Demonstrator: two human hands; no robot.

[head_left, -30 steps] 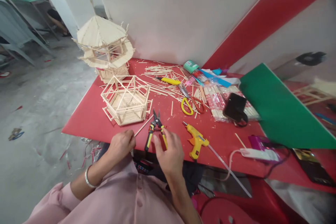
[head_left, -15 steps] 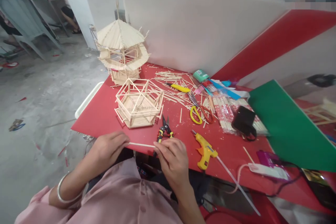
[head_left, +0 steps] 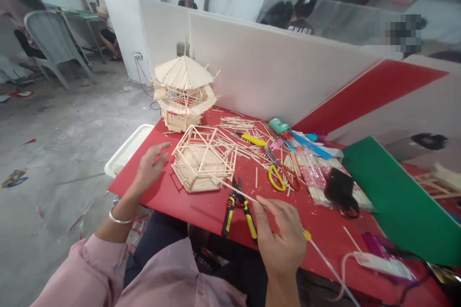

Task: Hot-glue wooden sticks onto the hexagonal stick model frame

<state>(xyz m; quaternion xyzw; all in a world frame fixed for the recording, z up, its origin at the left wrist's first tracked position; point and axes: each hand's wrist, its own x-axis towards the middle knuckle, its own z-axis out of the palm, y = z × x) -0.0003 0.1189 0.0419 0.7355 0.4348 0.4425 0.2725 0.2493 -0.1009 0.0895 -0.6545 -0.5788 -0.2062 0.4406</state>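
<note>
My right hand [head_left: 281,240] pinches one end of a thin wooden stick [head_left: 236,190], which points up and left toward the open hexagonal stick frame [head_left: 203,158] on the red table [head_left: 173,201]. My left hand [head_left: 151,165] hovers open, fingers spread, just left of that frame and holds nothing. Black-and-yellow cutters [head_left: 237,208] lie on the table between my hands, under the stick. A finished stick pavilion with a roof [head_left: 183,91] stands behind the frame.
Loose sticks [head_left: 237,132], yellow-handled scissors [head_left: 277,175], a yellow knife [head_left: 252,139], packed sticks [head_left: 317,177] and a black object [head_left: 340,187] lie to the right. A green sheet [head_left: 396,196] leans at the far right. White boards [head_left: 270,67] back the table. Other people sit beyond.
My left hand let go of the stick and moved up beside the hexagonal frame, opening. My right hand swung the stick toward the frame. The camera view tilted up.
</note>
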